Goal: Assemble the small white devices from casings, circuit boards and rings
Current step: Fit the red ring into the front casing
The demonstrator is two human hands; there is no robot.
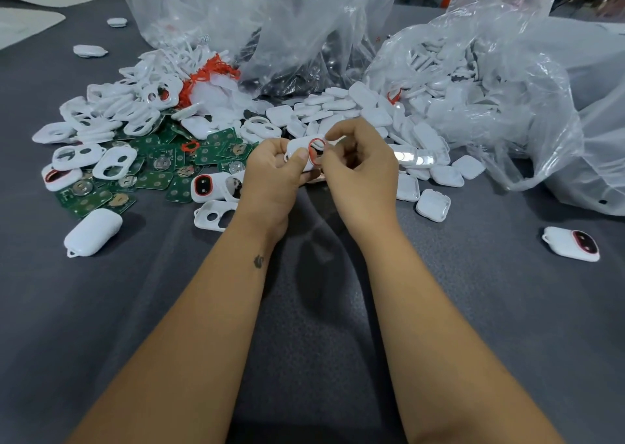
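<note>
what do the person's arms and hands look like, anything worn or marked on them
Both forearms are bare to the bottom of the frame: no sleeves, gloves, watch or bracelet in view. The left hand and right hand show no rings on the fingers that can be seen. The only marking is a small dark tattoo on the left forearm just below the wrist. The nails look short and unpainted.

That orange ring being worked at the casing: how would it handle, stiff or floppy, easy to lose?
The orange ring looks thin and probably bendy: the loose ones in the pile lie tangled and kinked. It is likely very light, so a careless nudge could flick it away. The left hand steadies the casing while the right hand pinches the ring.
</note>
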